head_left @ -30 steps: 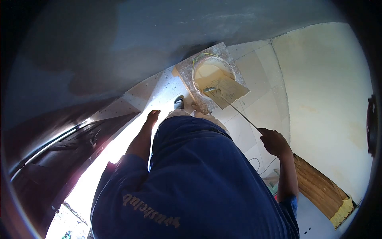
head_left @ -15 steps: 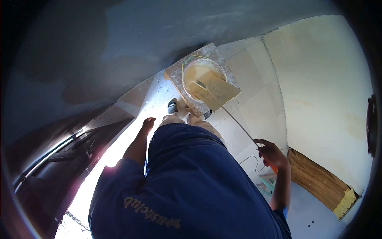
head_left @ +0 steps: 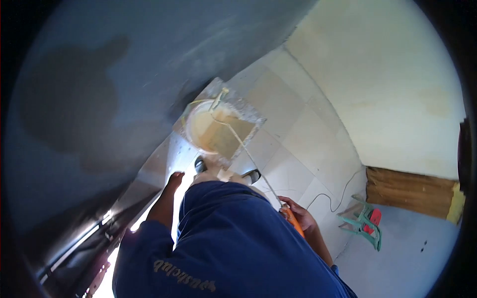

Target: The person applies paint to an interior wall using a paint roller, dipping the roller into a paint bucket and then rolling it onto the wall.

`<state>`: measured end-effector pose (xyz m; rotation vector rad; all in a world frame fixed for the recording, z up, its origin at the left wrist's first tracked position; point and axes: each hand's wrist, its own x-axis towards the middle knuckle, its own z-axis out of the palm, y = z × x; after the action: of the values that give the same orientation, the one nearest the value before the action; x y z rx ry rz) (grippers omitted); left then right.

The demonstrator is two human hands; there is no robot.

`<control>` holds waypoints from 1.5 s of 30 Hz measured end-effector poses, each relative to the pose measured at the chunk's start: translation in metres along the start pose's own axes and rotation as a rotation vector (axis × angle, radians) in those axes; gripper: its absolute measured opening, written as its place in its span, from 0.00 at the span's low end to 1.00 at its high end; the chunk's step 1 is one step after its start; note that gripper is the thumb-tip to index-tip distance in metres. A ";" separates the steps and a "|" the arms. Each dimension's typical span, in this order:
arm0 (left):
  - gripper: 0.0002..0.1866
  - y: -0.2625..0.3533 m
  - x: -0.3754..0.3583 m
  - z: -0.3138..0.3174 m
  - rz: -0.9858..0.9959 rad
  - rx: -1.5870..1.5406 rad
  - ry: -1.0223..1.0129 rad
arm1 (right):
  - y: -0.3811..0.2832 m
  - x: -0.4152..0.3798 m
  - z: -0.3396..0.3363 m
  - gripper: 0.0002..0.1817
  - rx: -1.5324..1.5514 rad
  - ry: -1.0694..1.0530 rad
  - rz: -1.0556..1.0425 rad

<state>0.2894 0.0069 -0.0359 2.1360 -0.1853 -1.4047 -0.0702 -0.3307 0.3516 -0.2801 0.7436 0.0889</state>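
My right hand point(head_left: 298, 216) is wrapped round the orange handle point(head_left: 292, 221) of a long thin rod point(head_left: 256, 164). At the rod's far end a small roller point(head_left: 218, 99) lies over a white bucket point(head_left: 191, 130) of cream-coloured paint. A tan board point(head_left: 233, 136) rests across part of the bucket's mouth. The bucket stands on a paint-stained square board point(head_left: 251, 115). My left hand point(head_left: 175, 180) hangs low on the left with fingers curled; whether anything is in it is too small to tell.
A dark grey wall point(head_left: 164, 59) rises at the left, a cream wall point(head_left: 392, 89) at the right. A green stool point(head_left: 365, 223) with something red stands at lower right, near a brown wooden panel point(head_left: 412, 192). A thin cable point(head_left: 330, 198) crosses the tiled floor.
The view has turned. My right hand has moved inward, its fingers now closed round the orange handle, and the roller has come up to the bucket's far side. More of the green stool shows.
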 end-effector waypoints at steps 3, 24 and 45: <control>0.12 -0.026 0.033 0.039 0.189 0.025 -0.057 | -0.016 -0.019 -0.009 0.31 0.132 -0.077 -0.054; 0.21 0.238 0.027 0.252 0.035 0.168 -0.317 | -0.072 -0.104 -0.271 0.25 -0.005 0.891 -0.678; 0.16 0.429 0.111 0.282 -0.058 0.271 -0.363 | -0.246 -0.033 -0.295 0.25 -0.152 0.895 -0.857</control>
<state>0.1710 -0.5018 0.0217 2.0879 -0.4807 -1.8870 -0.2433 -0.6492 0.2215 -0.7863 1.4401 -0.8466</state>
